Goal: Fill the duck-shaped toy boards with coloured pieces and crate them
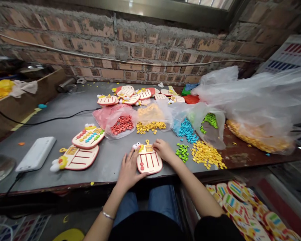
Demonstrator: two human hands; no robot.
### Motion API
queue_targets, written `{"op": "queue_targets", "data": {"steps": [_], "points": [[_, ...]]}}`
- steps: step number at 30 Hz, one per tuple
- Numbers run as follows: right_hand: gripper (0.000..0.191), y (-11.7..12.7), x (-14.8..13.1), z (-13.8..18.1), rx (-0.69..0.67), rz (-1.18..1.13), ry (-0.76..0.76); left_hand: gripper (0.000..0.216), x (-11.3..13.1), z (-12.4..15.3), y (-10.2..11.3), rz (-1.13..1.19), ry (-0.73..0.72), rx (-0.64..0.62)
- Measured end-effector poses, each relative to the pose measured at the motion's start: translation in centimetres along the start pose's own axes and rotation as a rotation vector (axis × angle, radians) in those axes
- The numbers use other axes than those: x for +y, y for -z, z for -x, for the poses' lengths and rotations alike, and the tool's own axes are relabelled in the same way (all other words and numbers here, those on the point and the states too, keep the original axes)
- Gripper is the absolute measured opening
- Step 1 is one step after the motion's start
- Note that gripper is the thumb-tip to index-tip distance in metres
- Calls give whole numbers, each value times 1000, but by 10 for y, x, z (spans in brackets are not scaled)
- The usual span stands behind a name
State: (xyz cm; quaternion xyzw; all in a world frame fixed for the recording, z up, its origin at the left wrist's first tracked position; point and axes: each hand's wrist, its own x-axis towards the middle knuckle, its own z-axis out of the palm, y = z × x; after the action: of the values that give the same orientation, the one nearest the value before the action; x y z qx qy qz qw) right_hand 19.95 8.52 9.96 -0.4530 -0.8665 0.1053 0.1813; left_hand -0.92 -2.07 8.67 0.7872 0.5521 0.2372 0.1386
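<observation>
A cream toy board (150, 164) with a red rim, slots and a yellow duck head with bulging white eyes lies at the table's front edge. Two red beads (141, 166) sit low in its leftmost slot. My left hand (129, 169) grips the board's left side, thumb along the bottom edge. At its upper right corner, the fingers of my right hand (163, 150) are bent together against the board; anything between them is hidden. Beyond lie open bags of red beads (122, 124), yellow beads (150, 127) and blue beads (187, 130).
Loose green beads (182, 152) and yellow pieces (207, 154) lie right of my right arm. Two toy boards (82, 157) overlap at left, near a white power bank (36, 154). More boards (126, 92) are piled at the back. A large plastic bag (261, 113) stands right.
</observation>
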Motion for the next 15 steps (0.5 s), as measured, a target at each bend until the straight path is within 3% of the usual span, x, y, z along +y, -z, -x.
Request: {"op": "queue_targets", "data": {"steps": [8,12,15], "points": [[13,8,-10,29,20,-332,44,105,-5,0,-2,3,-10,-20],[29,-5,-32,17,18,-420,-11,104,-10,0,-6,16,-31,-44],[30,-20,-51,0,22,-408,-8,103,-13,1,-9,3,-18,-40]]}}
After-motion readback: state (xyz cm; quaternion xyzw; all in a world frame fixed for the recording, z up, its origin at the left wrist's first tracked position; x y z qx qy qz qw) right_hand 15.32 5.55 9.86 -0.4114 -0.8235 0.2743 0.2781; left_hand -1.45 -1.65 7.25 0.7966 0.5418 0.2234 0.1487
